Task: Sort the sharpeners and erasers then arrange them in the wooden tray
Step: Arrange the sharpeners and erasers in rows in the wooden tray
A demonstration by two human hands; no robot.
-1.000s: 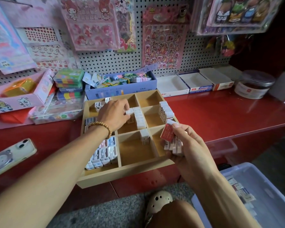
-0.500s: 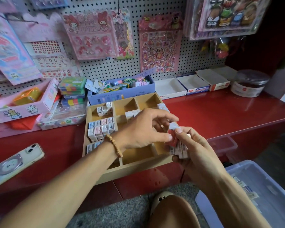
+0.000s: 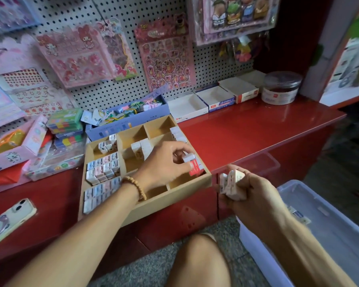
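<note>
While "TOY" shows upper centre, the left hand point(image 3: 164, 164) now pinches a red eraser point(image 3: 194, 169) over the tray point(image 3: 170, 200); the right hand point(image 3: 247, 189) grips erasers point(image 3: 231, 183).

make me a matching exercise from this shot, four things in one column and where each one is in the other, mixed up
Things:
1. red-and-white eraser
2. phone
3. round lidded jar
4. stack of white erasers

Places:
A. far right of the red counter, by the pegboard
B. pinched by the left hand over the wooden tray
C. flat on the counter, left of the tray
D. gripped in the right hand, off the tray's right corner

Pairs: 1-B, 2-C, 3-A, 4-D
</note>
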